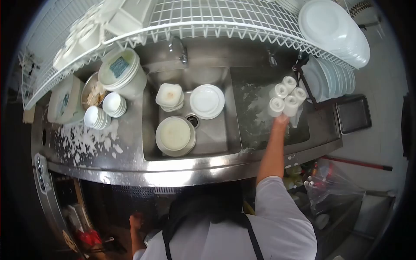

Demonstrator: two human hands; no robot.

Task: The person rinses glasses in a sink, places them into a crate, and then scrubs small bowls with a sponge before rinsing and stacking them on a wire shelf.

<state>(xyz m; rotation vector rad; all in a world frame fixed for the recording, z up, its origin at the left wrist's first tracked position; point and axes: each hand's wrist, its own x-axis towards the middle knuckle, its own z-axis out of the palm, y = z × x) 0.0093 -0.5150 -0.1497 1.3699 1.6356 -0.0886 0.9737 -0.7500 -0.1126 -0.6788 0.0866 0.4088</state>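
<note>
My right hand (281, 119) reaches over the water-filled right basin. It is closed on a cluster of several white cups (291, 104), bunched together with their round ends facing up; the cups hide most of the fingers. My left hand (137, 220) hangs low beside my body, away from the counter, with its fingers curled and nothing visible in them. The left basin (216, 143) holds stacked white plates (207, 100), square white dishes (170, 96) and a wide round bowl (175, 134).
Above the sinks runs a white wire rack (208, 26) with dishes. Stacked bowls (113, 105) and a white bucket (125, 78) stand on the foamy left counter. At the right are upright plates (331, 80) and a metal tray (353, 113). Taps (184, 56) rise behind the basins.
</note>
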